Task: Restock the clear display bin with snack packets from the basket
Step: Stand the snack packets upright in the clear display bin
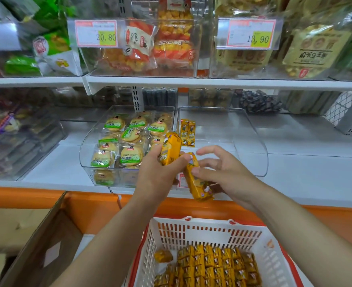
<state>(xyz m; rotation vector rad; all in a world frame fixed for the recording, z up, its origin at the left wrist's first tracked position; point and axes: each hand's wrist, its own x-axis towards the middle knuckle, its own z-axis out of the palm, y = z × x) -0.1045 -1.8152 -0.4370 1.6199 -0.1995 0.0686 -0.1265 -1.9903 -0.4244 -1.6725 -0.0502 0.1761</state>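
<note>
My left hand (158,170) grips an upright yellow snack packet (171,148) in front of the shelf. A second yellow packet (198,179) slants down beside it, pinched by the fingertips of my right hand (218,170), whose upper fingers are spread. Both hands hover before the clear display bin (251,146), which holds two yellow packets (188,132) standing at its back left. Below, the white and red basket (208,230) carries several rows of the same yellow packets (214,264).
A clear bin of green-labelled round biscuits (121,141) sits left of the display bin. The upper shelf (171,81) holds bins with price tags. An open cardboard box (42,245) stands at lower left, beside the basket. An orange ledge (92,208) runs under the shelf.
</note>
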